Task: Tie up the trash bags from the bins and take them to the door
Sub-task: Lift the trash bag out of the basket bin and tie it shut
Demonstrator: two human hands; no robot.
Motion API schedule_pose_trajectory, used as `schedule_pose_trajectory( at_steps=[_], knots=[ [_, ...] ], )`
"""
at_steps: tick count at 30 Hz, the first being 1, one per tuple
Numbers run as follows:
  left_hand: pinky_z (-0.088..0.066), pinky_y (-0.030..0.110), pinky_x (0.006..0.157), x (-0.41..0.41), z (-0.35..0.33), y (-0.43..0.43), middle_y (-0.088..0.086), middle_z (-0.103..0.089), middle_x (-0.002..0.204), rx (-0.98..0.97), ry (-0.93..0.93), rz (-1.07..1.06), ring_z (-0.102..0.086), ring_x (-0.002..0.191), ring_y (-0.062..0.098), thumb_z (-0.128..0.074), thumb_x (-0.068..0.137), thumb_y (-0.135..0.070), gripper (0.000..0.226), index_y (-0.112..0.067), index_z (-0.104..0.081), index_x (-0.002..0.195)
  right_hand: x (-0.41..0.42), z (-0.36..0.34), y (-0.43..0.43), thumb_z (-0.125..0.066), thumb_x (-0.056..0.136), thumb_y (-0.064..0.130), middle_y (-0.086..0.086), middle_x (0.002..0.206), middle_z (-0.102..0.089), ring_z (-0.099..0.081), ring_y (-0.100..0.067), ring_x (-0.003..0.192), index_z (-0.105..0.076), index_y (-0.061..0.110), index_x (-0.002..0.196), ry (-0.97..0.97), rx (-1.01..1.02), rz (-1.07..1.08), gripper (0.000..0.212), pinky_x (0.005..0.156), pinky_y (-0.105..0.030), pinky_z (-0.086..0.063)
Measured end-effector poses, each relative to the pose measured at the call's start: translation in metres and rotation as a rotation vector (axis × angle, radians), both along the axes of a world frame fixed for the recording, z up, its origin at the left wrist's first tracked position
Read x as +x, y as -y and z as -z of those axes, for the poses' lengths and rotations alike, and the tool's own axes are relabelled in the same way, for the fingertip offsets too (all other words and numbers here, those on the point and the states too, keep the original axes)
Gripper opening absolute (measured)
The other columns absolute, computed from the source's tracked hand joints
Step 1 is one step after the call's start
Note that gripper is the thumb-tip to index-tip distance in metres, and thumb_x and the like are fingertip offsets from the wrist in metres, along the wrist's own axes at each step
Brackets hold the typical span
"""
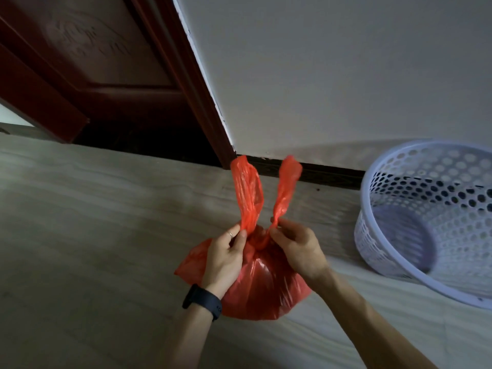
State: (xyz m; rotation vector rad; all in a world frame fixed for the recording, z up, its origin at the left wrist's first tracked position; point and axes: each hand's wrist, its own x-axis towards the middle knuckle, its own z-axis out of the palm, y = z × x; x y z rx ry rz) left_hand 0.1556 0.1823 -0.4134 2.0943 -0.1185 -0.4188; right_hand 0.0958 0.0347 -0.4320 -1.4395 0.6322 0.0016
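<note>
A red plastic trash bag [263, 288] sits bulging on the pale floor in the middle of the head view. Its two handle strips stand up above it, one on the left [247, 193] and one on the right [286, 187]. My left hand [226, 257], with a ring and a black wristband, pinches the base of the left strip. My right hand [295, 249] pinches the base of the right strip. The neck of the bag between my hands is bunched and twisted.
A white perforated plastic bin [426, 219] stands on the floor at the right, against the white wall, with no bag in it. A dark red wooden door [87, 57] and its frame [202, 97] rise at the upper left. A dark skirting board [319, 174] runs along the wall.
</note>
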Motion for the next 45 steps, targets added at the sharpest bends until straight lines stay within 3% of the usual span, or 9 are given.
schedule_pose_trajectory(
  at_steps=[8, 13, 17, 24, 30, 34, 37, 41, 45],
  knots=[
    [-0.042, 0.002, 0.079, -0.002, 0.0, 0.011, -0.012, -0.071, 0.102, 0.146, 0.472, 0.308, -0.065, 0.094, 0.0, -0.065, 0.091, -0.008, 0.027, -0.019, -0.073, 0.115, 0.008, 0.0, 0.005, -0.068, 0.084, 0.033, -0.001, 0.074, -0.075, -0.07, -0.014, 0.072, -0.076, 0.017, 0.079, -0.181, -0.317, -0.061, 0.018, 0.07, -0.034, -0.054],
    [-0.048, 0.014, 0.075, 0.007, -0.002, 0.019, -0.009, -0.07, 0.098, 0.294, 0.55, 0.438, -0.065, 0.092, 0.012, -0.058, 0.08, -0.002, 0.039, -0.023, -0.075, 0.107, 0.003, -0.006, 0.009, -0.067, 0.084, 0.042, -0.005, 0.077, -0.074, -0.069, -0.021, 0.074, -0.078, 0.014, 0.085, -0.075, 0.188, -0.097, 0.03, 0.075, -0.042, -0.052],
    [-0.052, 0.021, 0.078, -0.001, -0.001, 0.03, -0.012, -0.072, 0.102, 0.273, 0.572, 0.385, -0.066, 0.095, 0.008, -0.064, 0.085, -0.013, 0.028, -0.028, -0.074, 0.106, 0.006, -0.005, 0.008, -0.059, 0.09, 0.057, -0.012, 0.077, -0.07, -0.064, -0.02, 0.071, -0.07, -0.003, 0.089, -0.162, 0.072, 0.107, 0.061, 0.068, -0.034, -0.053],
    [-0.047, 0.008, 0.08, -0.007, 0.007, 0.022, -0.019, -0.072, 0.094, 0.065, 0.126, 0.172, -0.064, 0.095, -0.01, -0.08, 0.079, -0.03, 0.023, -0.028, -0.066, 0.097, 0.011, 0.004, 0.022, -0.063, 0.094, 0.036, -0.018, 0.1, -0.074, -0.07, -0.031, 0.097, -0.08, 0.011, 0.084, -0.127, 0.584, 0.095, 0.032, 0.099, -0.045, -0.054],
    [-0.048, 0.011, 0.081, 0.025, -0.009, 0.014, -0.019, -0.075, 0.089, 0.123, -0.106, 0.429, -0.067, 0.09, -0.007, -0.073, 0.085, -0.034, 0.014, -0.028, -0.079, 0.097, 0.006, 0.0, 0.03, -0.054, 0.1, 0.027, -0.024, 0.114, -0.071, -0.07, -0.031, 0.105, -0.073, 0.0, 0.108, -0.023, 0.761, -0.07, 0.035, 0.083, -0.034, -0.059],
    [-0.054, 0.022, 0.087, 0.055, 0.017, -0.003, -0.008, -0.073, 0.113, 0.279, -0.372, 0.409, -0.068, 0.096, 0.003, -0.081, 0.072, -0.052, 0.044, -0.031, -0.071, 0.109, 0.003, 0.001, 0.028, -0.061, 0.095, 0.018, -0.025, 0.11, -0.071, -0.068, -0.034, 0.105, -0.075, -0.002, 0.103, 0.019, 0.72, -0.152, 0.026, 0.087, -0.034, -0.057],
    [-0.056, 0.025, 0.086, 0.061, 0.007, 0.002, 0.0, -0.075, 0.097, 0.161, -0.562, 0.406, -0.07, 0.085, 0.013, -0.079, 0.077, -0.034, 0.03, -0.017, -0.076, 0.101, 0.0, 0.002, 0.035, -0.067, 0.089, 0.011, -0.009, 0.089, -0.074, -0.07, -0.024, 0.092, -0.077, 0.008, 0.085, 0.043, 0.574, -0.316, 0.011, 0.087, -0.032, -0.055],
    [-0.049, 0.031, 0.078, 0.063, -0.005, 0.013, -0.003, -0.074, 0.077, 0.025, -0.582, 0.462, -0.068, 0.074, 0.01, -0.075, 0.069, -0.028, 0.012, -0.021, -0.078, 0.078, -0.001, 0.005, 0.042, -0.079, 0.081, 0.008, -0.023, 0.093, -0.067, -0.07, -0.033, 0.09, -0.061, -0.017, 0.098, 0.103, 0.3, -0.369, 0.035, 0.087, -0.036, -0.056],
    [-0.042, 0.028, 0.073, 0.052, -0.007, 0.018, 0.003, -0.068, 0.071, -0.099, -0.619, 0.409, -0.063, 0.067, 0.01, -0.076, 0.059, -0.03, 0.021, -0.012, -0.069, 0.067, 0.002, 0.007, 0.044, -0.086, 0.07, 0.007, -0.005, 0.087, -0.066, -0.065, -0.017, 0.081, -0.064, -0.002, 0.089, 0.167, 0.037, -0.282, 0.03, 0.075, -0.028, -0.054]
  ],
)
